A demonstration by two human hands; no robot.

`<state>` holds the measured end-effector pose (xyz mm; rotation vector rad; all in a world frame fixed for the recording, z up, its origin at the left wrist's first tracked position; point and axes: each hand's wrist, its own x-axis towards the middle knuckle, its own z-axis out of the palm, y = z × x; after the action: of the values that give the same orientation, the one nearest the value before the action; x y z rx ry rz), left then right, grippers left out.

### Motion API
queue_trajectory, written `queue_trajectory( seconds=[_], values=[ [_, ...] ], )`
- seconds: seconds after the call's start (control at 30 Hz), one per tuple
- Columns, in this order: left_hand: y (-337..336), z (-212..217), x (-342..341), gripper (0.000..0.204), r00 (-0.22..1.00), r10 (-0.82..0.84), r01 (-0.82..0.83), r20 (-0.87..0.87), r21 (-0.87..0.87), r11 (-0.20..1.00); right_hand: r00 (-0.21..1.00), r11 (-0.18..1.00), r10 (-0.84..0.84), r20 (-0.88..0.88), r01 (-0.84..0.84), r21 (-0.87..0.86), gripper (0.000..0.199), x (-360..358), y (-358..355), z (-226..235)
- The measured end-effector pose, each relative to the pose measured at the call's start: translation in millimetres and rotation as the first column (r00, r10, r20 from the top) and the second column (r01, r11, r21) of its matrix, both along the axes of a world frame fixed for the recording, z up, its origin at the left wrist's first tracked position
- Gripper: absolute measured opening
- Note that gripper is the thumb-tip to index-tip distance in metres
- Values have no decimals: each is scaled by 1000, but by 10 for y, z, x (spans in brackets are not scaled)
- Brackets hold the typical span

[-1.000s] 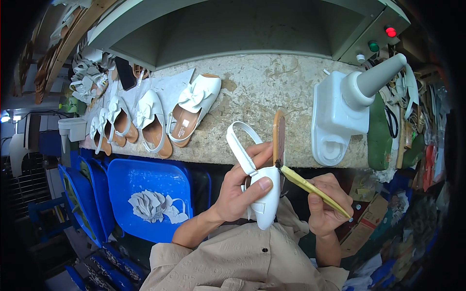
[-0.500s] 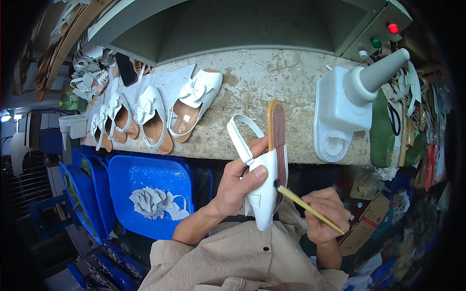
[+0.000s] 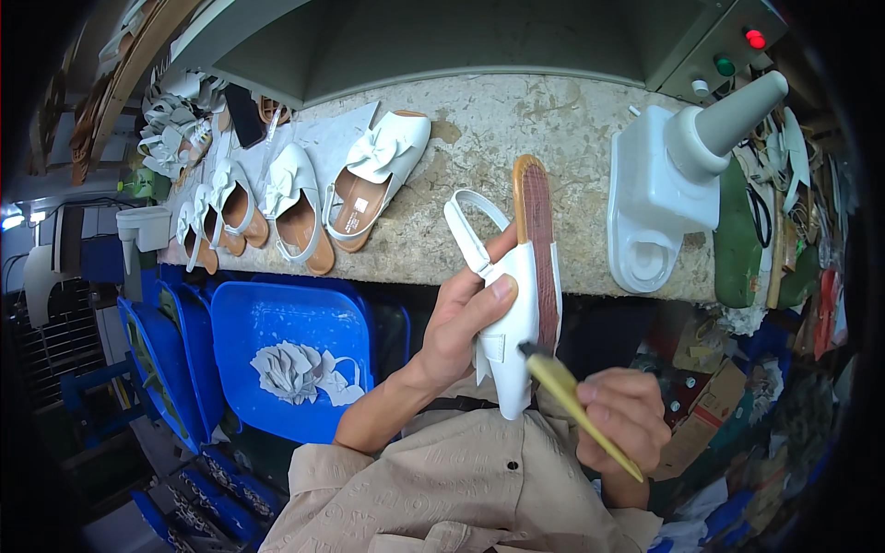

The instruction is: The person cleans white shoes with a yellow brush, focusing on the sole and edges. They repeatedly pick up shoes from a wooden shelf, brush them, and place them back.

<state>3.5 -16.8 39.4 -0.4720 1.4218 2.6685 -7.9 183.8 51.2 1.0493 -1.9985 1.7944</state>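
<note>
Nearest the chest, the right hand pinches a thin yellow brush, its tip at the edge of a white sandal gripped sole-side right by the left hand. It looks light, with a stiff sole and floppy strap, best held around the upper. Beyond, 4 or so finished sandals line the bench.

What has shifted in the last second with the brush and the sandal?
The right hand drew the brush down and tipped it, so its bristles now meet the white sandal near the toe. The left hand keeps gripping the sandal, sole edge up. The sandals on the bench stayed put.
</note>
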Motion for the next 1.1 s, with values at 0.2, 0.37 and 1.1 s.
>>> queue_trajectory(
  seconds=[0.2,0.37,1.1],
  values=[
    [11,0,-13,63,996,29,-36,82,83,996,997,997,80,15,-79,-24,21,38,44,-78],
    [-4,-222,-38,53,994,-44,11,104,298,955,993,992,101,65,-95,-81,23,-40,-7,-146],
    [-44,-281,231,71,998,56,-57,21,65,996,884,988,-107,455,145,-50,20,66,-143,-104]
  ],
)
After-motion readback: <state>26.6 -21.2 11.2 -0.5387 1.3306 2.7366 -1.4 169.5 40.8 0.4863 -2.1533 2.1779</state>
